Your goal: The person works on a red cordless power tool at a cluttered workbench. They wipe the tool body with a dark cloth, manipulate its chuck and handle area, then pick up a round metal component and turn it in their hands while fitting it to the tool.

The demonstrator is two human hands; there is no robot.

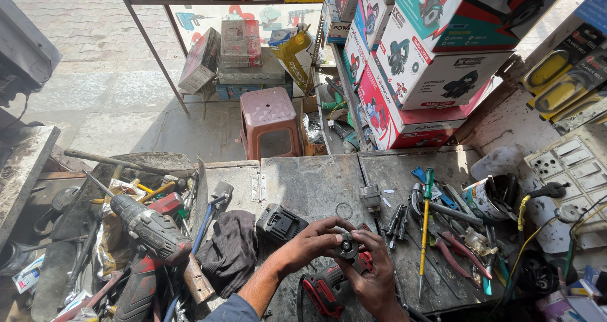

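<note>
1. We note the worn grey metal workbench (316,183), stained and scratched, which serves as the work surface; everything else lies on it or beside it, within arm's reach.
2. We record stacked red, white and teal cardboard tool cartons (430,63) on shelving beyond the bench, apart from the work, evidently as stock.
3. A pink plastic stool (270,123) stands on the paved floor just behind the bench.
4. A dark crumpled cloth (231,249) lies left of the hands, near enough for wiping.
5. A grimy black cordless drill (148,227) rests on a heap of hand tools at the left.
6. A red-and-black power tool body (329,290) lies on the bench directly under the hands.
7. A black battery pack (281,223) sits just beside the left wrist.
8. The left hand (313,240) and right hand (373,271) both grip a small round dark metal part (348,246), fingers closed around it from either side, held above the bench, probably to steady it.
</note>
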